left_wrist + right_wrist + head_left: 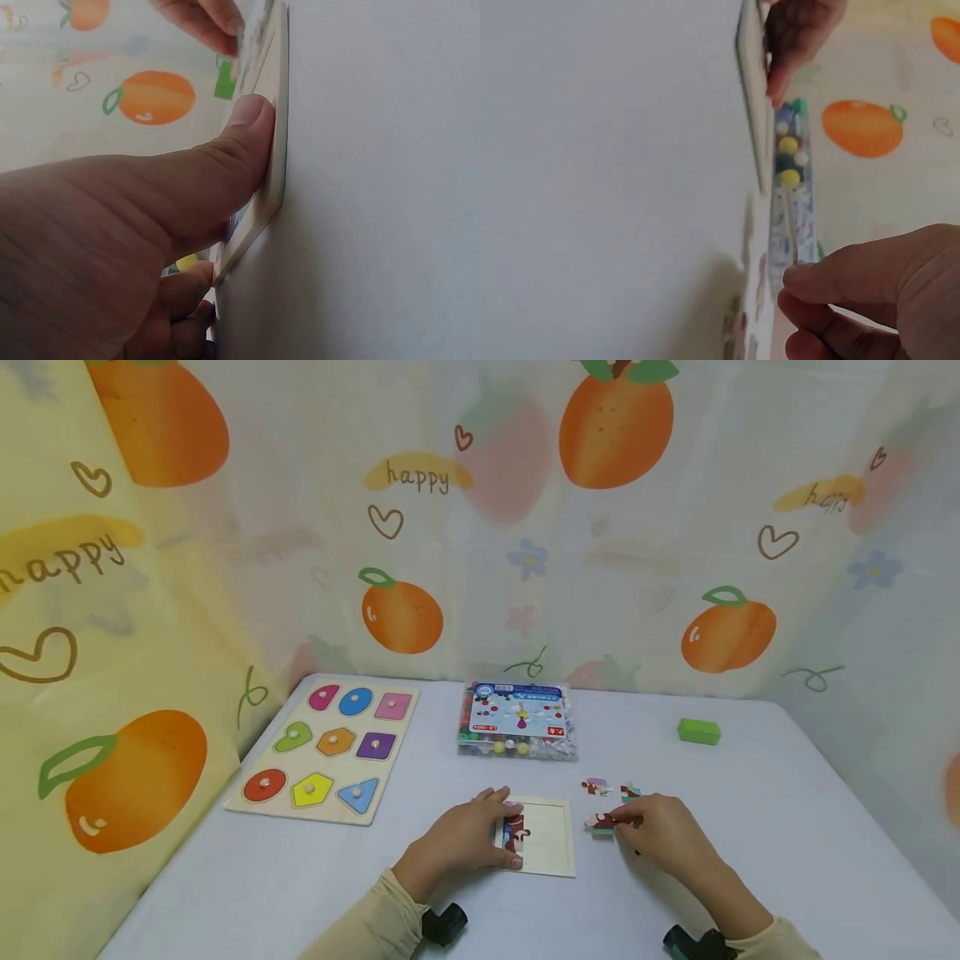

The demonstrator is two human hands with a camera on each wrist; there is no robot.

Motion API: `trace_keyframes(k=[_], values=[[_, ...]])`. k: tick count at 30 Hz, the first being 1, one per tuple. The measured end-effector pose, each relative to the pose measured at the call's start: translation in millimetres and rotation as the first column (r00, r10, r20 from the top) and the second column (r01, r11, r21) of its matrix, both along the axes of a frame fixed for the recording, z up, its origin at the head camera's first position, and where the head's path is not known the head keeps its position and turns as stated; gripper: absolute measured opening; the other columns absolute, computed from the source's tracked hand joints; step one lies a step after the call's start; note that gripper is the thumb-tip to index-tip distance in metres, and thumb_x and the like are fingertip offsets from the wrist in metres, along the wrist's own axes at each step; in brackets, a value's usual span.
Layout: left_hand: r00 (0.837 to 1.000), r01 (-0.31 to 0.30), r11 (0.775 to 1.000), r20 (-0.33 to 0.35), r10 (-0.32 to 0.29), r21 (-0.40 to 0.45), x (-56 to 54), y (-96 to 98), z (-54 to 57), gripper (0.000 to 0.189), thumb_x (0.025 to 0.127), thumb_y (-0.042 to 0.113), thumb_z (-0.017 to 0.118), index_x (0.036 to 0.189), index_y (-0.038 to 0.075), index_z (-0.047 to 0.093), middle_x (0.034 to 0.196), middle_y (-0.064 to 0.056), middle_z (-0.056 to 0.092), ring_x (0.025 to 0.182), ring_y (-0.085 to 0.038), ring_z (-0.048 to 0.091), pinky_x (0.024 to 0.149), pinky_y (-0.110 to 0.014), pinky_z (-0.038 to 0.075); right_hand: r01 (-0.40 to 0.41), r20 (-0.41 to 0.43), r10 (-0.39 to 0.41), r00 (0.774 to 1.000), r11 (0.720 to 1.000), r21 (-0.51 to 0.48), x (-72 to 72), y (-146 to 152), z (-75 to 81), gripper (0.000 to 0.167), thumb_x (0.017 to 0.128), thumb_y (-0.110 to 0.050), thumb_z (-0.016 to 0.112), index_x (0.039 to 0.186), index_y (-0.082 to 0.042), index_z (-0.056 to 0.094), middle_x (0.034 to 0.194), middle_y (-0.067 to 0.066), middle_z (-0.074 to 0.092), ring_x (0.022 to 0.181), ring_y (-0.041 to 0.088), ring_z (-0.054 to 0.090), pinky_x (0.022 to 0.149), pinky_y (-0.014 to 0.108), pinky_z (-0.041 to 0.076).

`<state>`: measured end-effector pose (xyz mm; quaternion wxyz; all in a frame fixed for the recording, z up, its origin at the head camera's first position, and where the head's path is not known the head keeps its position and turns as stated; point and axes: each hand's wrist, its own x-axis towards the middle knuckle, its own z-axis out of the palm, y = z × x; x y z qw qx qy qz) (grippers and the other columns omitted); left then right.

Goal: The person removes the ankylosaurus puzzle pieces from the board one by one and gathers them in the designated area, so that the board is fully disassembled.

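- White cloth covers the desk [787, 810] before you.
- Your wooden shape board [337, 762] lies flat toward the left.
- The clear plastic box [517, 718] rests behind the tray.
- Your left grip [465, 835] holds the left side of the pale puzzle tray [550, 839], thumb over the rim; the tray's right part is bare.
- A green block [699, 732] sits back right, well apart.
- Two loose pieces [596, 787] lie just beyond your right grip [667, 831].
- That right grip, the nearer one, pinches a puzzle piece [600, 823] just right of the tray, its long axis pointing roughly left, trayward.
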<state>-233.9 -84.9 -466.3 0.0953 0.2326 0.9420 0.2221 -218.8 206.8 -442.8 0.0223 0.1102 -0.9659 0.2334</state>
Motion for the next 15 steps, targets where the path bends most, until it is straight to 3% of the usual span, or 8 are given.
trace_keyframes(k=[8,12,15], values=[[1.000,-0.009,1.000,0.017,0.009,-0.003,-1.2,4.0,-1.2,0.079,0.071,0.052,0.084,0.140,0.024,0.057,0.154,-0.002,0.039,0.142,-0.024,0.031,0.107,-0.047,0.035,-0.033,0.033,0.034,0.999,0.999,-0.028,-0.4,10,-8.8,0.010,0.077,-0.005,0.077,0.084,-0.012,0.080,0.078,-0.007,0.070,0.065,0.007,0.052,0.055,0.024,0.043],[1.000,-0.020,1.000,0.022,0.020,0.021,-0.1,4.7,-1.8,0.075,0.070,0.048,0.086,0.135,0.022,0.059,0.153,-0.004,0.039,0.142,-0.025,0.032,0.107,-0.047,0.035,-0.002,0.037,0.003,0.999,1.000,-0.027,-2.8,-4,-4.3,0.007,0.078,-0.009,0.077,0.081,-0.015,0.077,0.072,-0.009,0.062,0.064,0.010,0.049,0.055,0.027,0.043],[0.999,-0.045,0.999,-0.018,0.045,0.000,3.5,6.4,-0.1,0.072,0.068,0.046,0.088,0.129,0.018,0.063,0.151,-0.007,0.042,0.139,-0.029,0.036,0.106,-0.047,0.037,-0.016,0.050,0.018,0.999,0.999,-0.049,-3.6,-24,-2.3,0.004,0.080,-0.014,0.078,0.081,-0.017,0.075,0.070,-0.010,0.059,0.064,0.010,0.049,0.055,0.027,0.043]])
